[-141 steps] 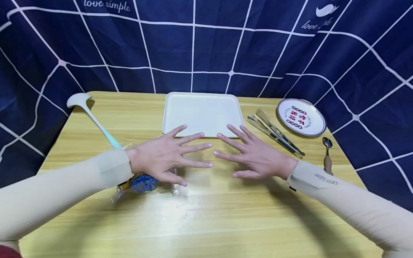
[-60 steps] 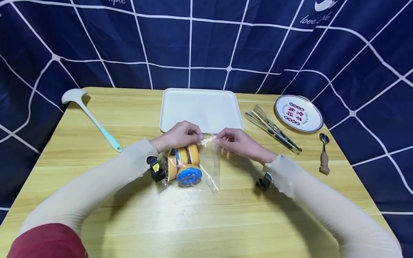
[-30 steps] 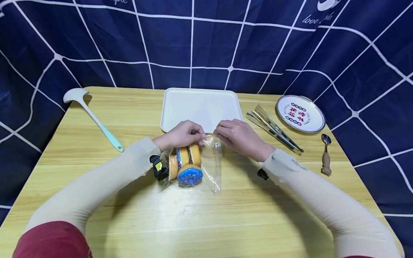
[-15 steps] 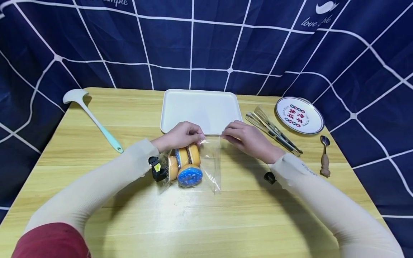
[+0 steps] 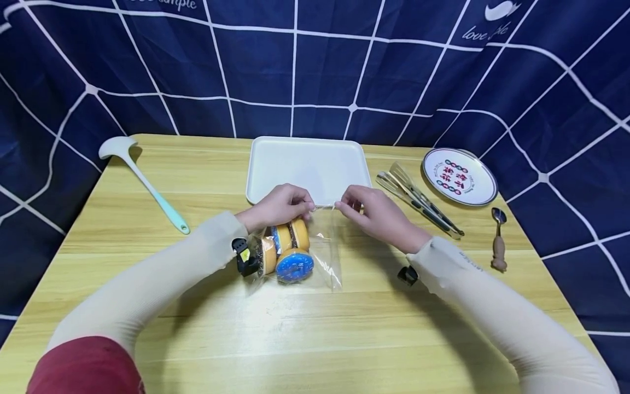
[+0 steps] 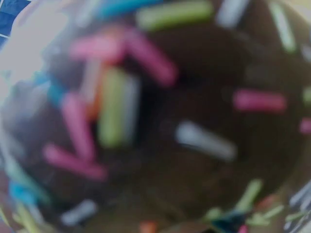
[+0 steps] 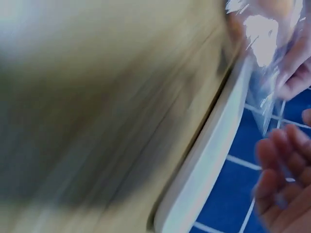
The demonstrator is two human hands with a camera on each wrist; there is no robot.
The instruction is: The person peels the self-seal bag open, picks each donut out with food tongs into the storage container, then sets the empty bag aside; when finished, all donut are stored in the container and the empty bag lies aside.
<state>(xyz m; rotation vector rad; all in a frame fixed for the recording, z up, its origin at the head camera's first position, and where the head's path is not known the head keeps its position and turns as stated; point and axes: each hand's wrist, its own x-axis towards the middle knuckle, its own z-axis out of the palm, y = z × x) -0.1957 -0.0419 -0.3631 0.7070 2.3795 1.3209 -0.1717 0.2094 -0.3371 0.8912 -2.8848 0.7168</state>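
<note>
Left grip (image 5: pixel 281 206) pinched the bag (image 5: pixel 317 251) by its edge, presumably to steady it; whether right grip (image 5: pixel 378 214) held the corner was unclear

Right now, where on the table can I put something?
Free: the near table below the donut bag, and between ladle and tray. Crowded: around the left hand and right hand, and where tongs, plate and spoon lie.

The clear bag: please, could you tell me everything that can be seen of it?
The bag is transparent, shiny and wrinkled, seemingly plastic. It rests on the table, in front of the white tray, with doughnuts bunched in its left part. The left hand pinches its far edge; whether the right hand touches its corner is unclear.
</note>
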